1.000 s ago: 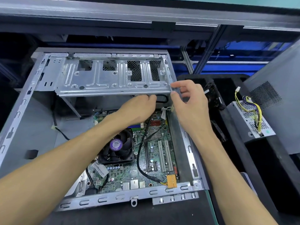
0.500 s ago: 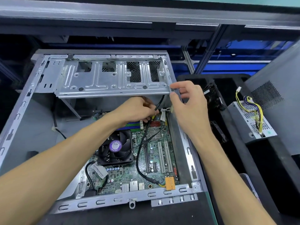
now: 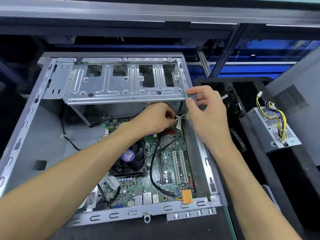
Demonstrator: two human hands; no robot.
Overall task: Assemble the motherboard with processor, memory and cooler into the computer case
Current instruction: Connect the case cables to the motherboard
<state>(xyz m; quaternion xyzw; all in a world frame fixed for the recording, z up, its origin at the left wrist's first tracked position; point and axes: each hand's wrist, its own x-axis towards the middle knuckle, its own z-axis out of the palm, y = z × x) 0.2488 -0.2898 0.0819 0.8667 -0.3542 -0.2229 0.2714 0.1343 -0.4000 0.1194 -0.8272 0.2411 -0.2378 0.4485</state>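
The open grey computer case [image 3: 26,129] lies flat with the green motherboard [image 3: 173,172] inside it. A black cooler fan [image 3: 129,160] with a purple sticker sits on the board. My left hand [image 3: 155,118] reaches under the silver drive cage [image 3: 121,84] and pinches a white connector [image 3: 179,121] tied to a black cable [image 3: 153,172]. My right hand [image 3: 206,110] pinches the right end of the drive cage's front edge between thumb and fingers. An orange connector [image 3: 187,196] is plugged in at the board's near right corner.
A metal power supply [image 3: 275,129] with yellow and black wires lies on black foam at the right. A grey perforated panel [image 3: 297,104] leans behind it. A dark rail frame runs across the back.
My left hand has pulled back from under the drive cage toward the right and taken hold of the white connector. My right hand stays at the cage corner. The view shifted slightly.
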